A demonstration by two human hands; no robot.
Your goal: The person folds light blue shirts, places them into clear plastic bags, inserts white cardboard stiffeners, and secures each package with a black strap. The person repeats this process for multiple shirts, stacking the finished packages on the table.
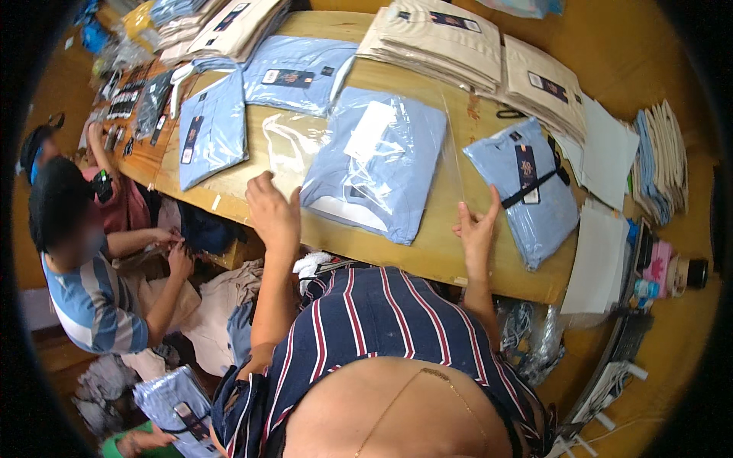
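In front of me a folded light-blue garment lies on the table inside a wide clear plastic bag. A white card rests on the garment, and a white edge shows along its near side. My left hand is raised at the bag's near left corner, fingers apart and holding nothing I can see. My right hand is at the bag's right edge, index finger and thumb spread. Whether its thumb touches the film, I cannot tell. Just right of it lies a bagged blue garment with a dark tag and black strap.
More bagged blue garments lie to the left. Stacks of beige folded garments stand along the far side. White sheets lie at the table's right end. Two people sit close on the left; another hand holds a bagged garment lower left.
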